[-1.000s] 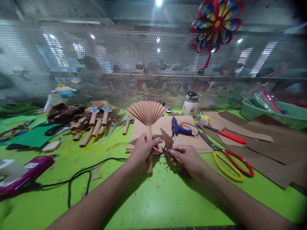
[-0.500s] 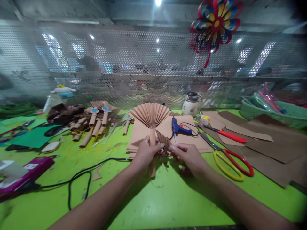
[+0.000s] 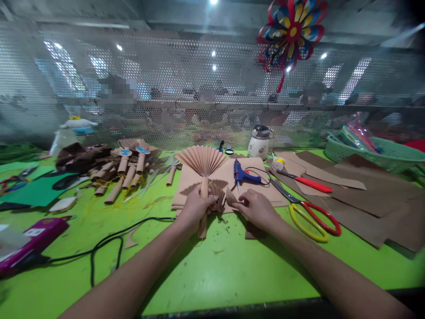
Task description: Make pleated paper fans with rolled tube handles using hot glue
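Observation:
My left hand point(image 3: 196, 206) is closed around the rolled handle of a pleated brown paper fan point(image 3: 202, 160), which stands upright with its pleats spread at the top. Beside that handle, a small folded brown paper piece point(image 3: 217, 197) sits at my left fingertips. My right hand point(image 3: 255, 207) pinches another small pleated paper piece point(image 3: 231, 197), a short gap to the right of the first. Just beyond my right hand, a blue glue gun point(image 3: 244, 174) rests on stacked brown paper sheets point(image 3: 189, 181).
Yellow-and-red scissors point(image 3: 307, 217) and brown sheets point(image 3: 358, 212) lie at right, near a green basket point(image 3: 381, 153). A white bottle point(image 3: 259, 144) stands behind. Paper rolls point(image 3: 114, 190), a purple device point(image 3: 36, 241) and a black cable point(image 3: 109, 239) occupy the left.
The small pleated pieces between my hands are now apart, with one at each hand. The view has shifted slightly, and a small dark-rimmed round object shows behind the fan.

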Action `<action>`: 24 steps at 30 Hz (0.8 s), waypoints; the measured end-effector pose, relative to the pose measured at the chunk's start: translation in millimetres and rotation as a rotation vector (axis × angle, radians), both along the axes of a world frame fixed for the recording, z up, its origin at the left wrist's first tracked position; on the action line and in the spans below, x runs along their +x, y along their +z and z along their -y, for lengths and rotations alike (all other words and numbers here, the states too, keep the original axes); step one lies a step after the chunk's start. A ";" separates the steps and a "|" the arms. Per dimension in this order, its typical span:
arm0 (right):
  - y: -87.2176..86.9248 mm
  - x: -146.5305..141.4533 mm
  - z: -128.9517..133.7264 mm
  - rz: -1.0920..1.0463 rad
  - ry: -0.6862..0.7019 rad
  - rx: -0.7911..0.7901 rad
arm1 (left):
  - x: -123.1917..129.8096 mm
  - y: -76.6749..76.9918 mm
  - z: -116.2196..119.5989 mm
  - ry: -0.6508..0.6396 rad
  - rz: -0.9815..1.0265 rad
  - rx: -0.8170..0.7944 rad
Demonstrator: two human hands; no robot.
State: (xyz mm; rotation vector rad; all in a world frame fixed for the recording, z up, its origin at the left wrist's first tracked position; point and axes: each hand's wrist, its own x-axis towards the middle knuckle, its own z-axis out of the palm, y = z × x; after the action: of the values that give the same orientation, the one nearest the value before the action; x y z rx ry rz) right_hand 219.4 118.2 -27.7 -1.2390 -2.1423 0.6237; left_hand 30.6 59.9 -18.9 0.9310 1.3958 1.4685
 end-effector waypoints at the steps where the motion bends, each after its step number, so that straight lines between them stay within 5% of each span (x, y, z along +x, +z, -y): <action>1: -0.1 -1.1 2.1 0.019 -0.008 -0.003 | -0.4 -0.4 -0.5 0.001 -0.002 -0.002; 7: 0.3 -0.2 2.4 -0.035 -0.010 -0.096 | -0.4 -3.2 -2.8 0.011 0.012 -0.022; 12: 4.3 3.6 -1.5 -0.251 0.026 -0.326 | -1.6 -3.3 -2.3 0.009 0.036 -0.022; 21: 23.3 8.7 12.2 -0.874 0.491 -0.872 | 3.4 4.7 2.8 -0.032 0.004 0.000; 24: 23.1 11.8 13.5 -0.934 0.600 -0.931 | 4.7 5.8 3.6 -0.036 -0.013 0.008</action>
State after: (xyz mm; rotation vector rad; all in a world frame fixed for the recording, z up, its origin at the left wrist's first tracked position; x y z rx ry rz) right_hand 231.2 104.6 -4.6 -0.4020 -1.3420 2.1123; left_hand 35.3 56.3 -13.1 0.9682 1.3766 1.4445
